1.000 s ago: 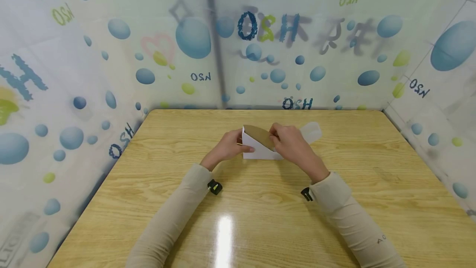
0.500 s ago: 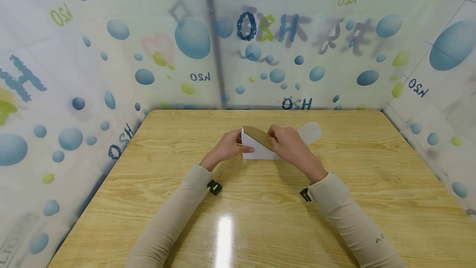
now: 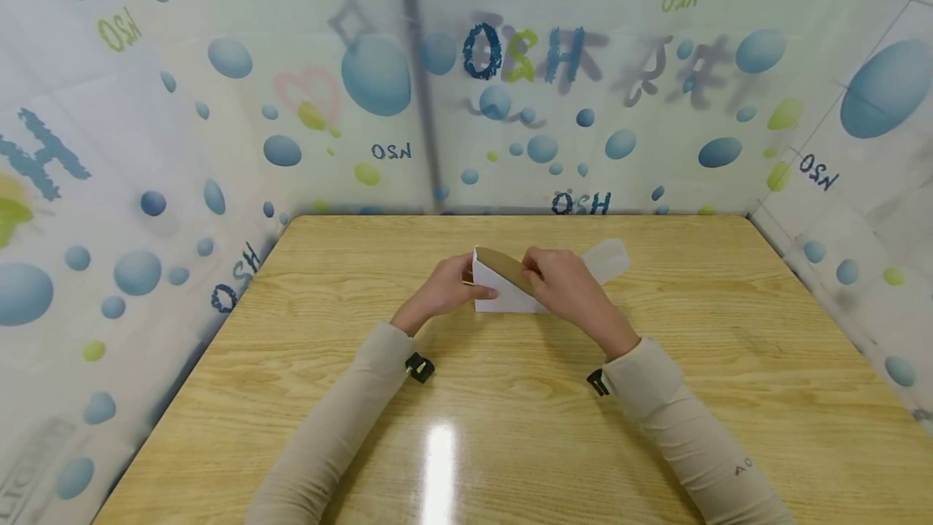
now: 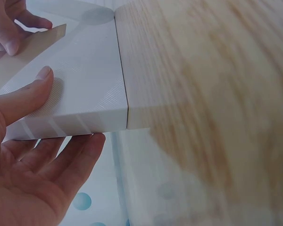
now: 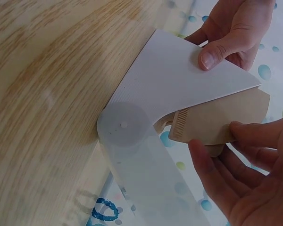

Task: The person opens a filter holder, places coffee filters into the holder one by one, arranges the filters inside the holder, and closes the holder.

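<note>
A white wedge-shaped box (image 3: pixel 503 300) stands on the table, held at its left end by my left hand (image 3: pixel 450 283). In the left wrist view the thumb lies on the front face and the fingers stretch along the box's end and behind it. Brown paper coffee filters (image 5: pixel 221 110) with a crimped edge stick out of its sloping open side. My right hand (image 3: pixel 572 286) pinches them between thumb and fingers, clearest in the right wrist view. A translucent lid (image 5: pixel 151 176), joined at the box's round corner, is swung out to the right. How many filters are held, I cannot tell.
The wooden table (image 3: pixel 510 444) reaches back to a wall sheet (image 3: pixel 619 104) printed with blue and green drops. More sheeting rises on the left and right. A bright light reflection lies on the table's near part.
My right hand has shifted very slightly left and down along the box with the coffee filters. The left hand and the box have stayed about where they were.
</note>
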